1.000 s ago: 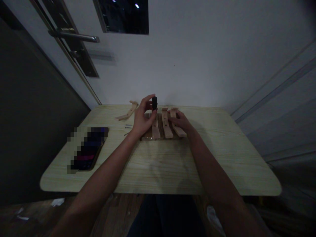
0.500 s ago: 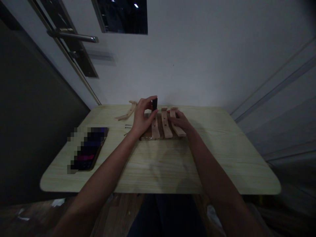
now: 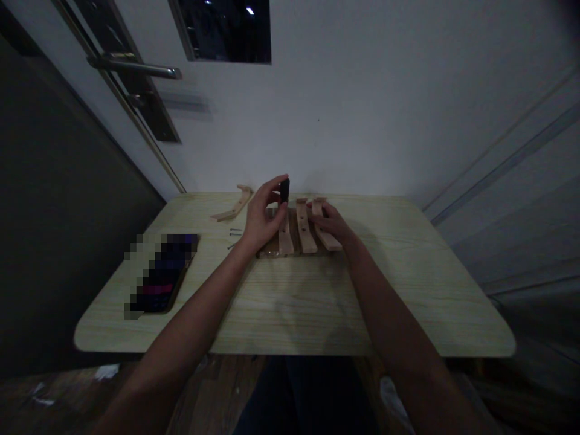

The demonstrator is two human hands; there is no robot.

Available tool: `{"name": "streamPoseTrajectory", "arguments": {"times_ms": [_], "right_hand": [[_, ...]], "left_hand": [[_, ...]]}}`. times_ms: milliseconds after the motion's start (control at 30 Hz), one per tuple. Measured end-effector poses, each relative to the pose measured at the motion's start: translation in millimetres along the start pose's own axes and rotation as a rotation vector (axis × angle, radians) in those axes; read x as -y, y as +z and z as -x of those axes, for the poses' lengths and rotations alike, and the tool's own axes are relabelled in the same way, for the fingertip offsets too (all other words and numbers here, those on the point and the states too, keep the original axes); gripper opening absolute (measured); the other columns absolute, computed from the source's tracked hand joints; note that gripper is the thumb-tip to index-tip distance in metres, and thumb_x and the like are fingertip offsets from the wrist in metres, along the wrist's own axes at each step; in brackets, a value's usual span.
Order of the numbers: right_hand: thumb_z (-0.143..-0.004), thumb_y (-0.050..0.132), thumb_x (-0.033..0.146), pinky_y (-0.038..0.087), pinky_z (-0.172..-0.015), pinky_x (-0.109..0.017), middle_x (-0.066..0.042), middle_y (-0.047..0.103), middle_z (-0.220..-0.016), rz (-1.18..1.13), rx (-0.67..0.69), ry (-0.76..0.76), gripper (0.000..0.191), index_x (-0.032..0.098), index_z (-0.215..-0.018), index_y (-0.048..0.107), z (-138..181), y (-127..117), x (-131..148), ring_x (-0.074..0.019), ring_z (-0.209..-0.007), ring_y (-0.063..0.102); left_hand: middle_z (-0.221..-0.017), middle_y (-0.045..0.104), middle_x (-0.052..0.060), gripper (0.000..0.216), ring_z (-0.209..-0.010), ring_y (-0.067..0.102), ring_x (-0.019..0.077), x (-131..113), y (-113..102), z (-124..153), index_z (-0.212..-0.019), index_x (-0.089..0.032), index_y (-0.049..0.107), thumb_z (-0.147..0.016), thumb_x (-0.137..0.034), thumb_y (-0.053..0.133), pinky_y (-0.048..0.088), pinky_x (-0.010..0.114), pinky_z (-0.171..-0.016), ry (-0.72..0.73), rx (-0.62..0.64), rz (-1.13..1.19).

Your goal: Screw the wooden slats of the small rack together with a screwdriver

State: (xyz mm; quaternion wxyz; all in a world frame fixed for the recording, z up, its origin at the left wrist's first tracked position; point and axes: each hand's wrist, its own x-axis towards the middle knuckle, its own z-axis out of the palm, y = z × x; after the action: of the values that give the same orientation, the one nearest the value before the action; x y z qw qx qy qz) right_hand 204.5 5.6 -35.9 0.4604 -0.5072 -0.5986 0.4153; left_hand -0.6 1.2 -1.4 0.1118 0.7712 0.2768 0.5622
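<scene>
My left hand pinches a small black upright object between thumb and fingers. It stands over the upper end of the left wooden hook; its lower end is hidden by my thumb. My right hand is closed around the side of the right wooden hook, some fingertips out of sight behind it. Between them lies a middle wooden hook with dark holes. All three hooks rest across a brown board, which looks shiny along its front edge.
A loose wooden hook lies at the back left of the table. Several thin screws are beside my left wrist. A phone lies at the left. Behind the table stands a white door with a metal handle.
My left hand has shifted very slightly, with the black object still pinched upright. The right hand and the hooks look nearly unchanged.
</scene>
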Motion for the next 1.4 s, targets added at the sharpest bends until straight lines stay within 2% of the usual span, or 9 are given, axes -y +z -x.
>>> {"name": "streamPoseTrajectory", "arguments": {"times_ms": [133, 300, 533, 800, 1000, 1167, 1267, 1400], "right_hand": [[-0.066, 0.069, 0.039, 0.052, -0.067, -0.035, -0.004, 0.066, -0.086, -0.023, -0.002, -0.018, 0.038, 0.021, -0.098, 0.062, 0, 1, -1, -0.0215, -0.081, 0.061], [-0.065, 0.069, 0.041, 0.051, -0.066, -0.034, -0.004, 0.066, -0.085, -0.026, -0.022, 0.005, 0.038, 0.021, -0.096, 0.062, 0, 2, -1, -0.0198, -0.076, 0.059], [-0.064, 0.068, 0.043, 0.051, -0.069, -0.036, -0.004, 0.065, -0.087, -0.053, 0.005, -0.019, 0.04, 0.022, -0.098, 0.06, -1, 1, -5, -0.0197, -0.077, 0.06], [-0.066, 0.068, 0.046, 0.051, -0.071, -0.037, -0.005, 0.065, -0.09, -0.016, -0.005, -0.018, 0.043, 0.021, -0.099, 0.061, -1, 1, -4, -0.0214, -0.082, 0.06], [-0.067, 0.07, 0.041, 0.052, -0.071, -0.037, -0.006, 0.065, -0.088, -0.02, 0.006, -0.002, 0.042, 0.018, -0.101, 0.062, -1, 0, -3, -0.0213, -0.082, 0.061], [-0.067, 0.069, 0.04, 0.051, -0.073, -0.037, -0.006, 0.065, -0.09, -0.036, 0.009, -0.032, 0.04, 0.018, -0.1, 0.062, 0, 0, -2, -0.0215, -0.084, 0.06], [-0.066, 0.068, 0.042, 0.051, -0.07, -0.036, -0.006, 0.064, -0.089, -0.042, 0.004, -0.034, 0.04, 0.018, -0.098, 0.061, 1, 1, -1, -0.0204, -0.08, 0.059], [-0.066, 0.068, 0.043, 0.05, -0.066, -0.034, -0.004, 0.063, -0.084, -0.07, 0.007, -0.012, 0.041, 0.019, -0.098, 0.06, 1, 2, -1, -0.0182, -0.074, 0.058]], "left_hand": [[-0.12, 0.053, 0.008, 0.044, -0.097, 0.056, 0.0172, -4, -1, -2, -0.131, -0.026, 0.044, -0.089, -0.035, 0.053, 0.053, 0.032, -0.083, 0.022, -0.013, -0.022], [-0.104, 0.053, 0.006, 0.043, -0.09, 0.054, 0.0173, -6, -2, -3, -0.13, -0.025, 0.047, -0.089, -0.038, 0.054, 0.053, 0.033, -0.079, 0.038, -0.02, -0.043], [-0.109, 0.054, 0.005, 0.053, -0.09, 0.056, 0.0165, 0, 0, -2, -0.127, -0.026, 0.047, -0.081, -0.043, 0.066, 0.052, 0.032, -0.079, 0.009, -0.038, -0.041], [-0.096, 0.055, 0.002, 0.046, -0.08, 0.056, 0.0133, 3, -1, -3, -0.124, -0.025, 0.05, -0.082, -0.035, 0.067, 0.05, 0.028, -0.076, -0.021, -0.06, -0.039], [-0.109, 0.059, 0.005, 0.053, -0.08, 0.057, 0.0122, -1, -1, -3, -0.135, -0.025, 0.041, -0.086, -0.035, 0.059, 0.052, 0.026, -0.075, 0.003, -0.023, -0.011], [-0.112, 0.06, 0.006, 0.05, -0.087, 0.061, 0.0145, -4, -2, -3, -0.137, -0.025, 0.037, -0.089, -0.032, 0.052, 0.052, 0.03, -0.083, 0.008, 0.042, 0.045], [-0.112, 0.06, 0.006, 0.051, -0.09, 0.061, 0.0155, -3, -3, -2, -0.135, -0.026, 0.038, -0.088, -0.032, 0.055, 0.052, 0.031, -0.084, 0.0, 0.05, 0.032], [-0.113, 0.057, 0.006, 0.053, -0.092, 0.057, 0.017, 2, -2, -2, -0.13, -0.026, 0.044, -0.083, -0.039, 0.064, 0.051, 0.029, -0.077, 0.018, -0.024, -0.076]]}}
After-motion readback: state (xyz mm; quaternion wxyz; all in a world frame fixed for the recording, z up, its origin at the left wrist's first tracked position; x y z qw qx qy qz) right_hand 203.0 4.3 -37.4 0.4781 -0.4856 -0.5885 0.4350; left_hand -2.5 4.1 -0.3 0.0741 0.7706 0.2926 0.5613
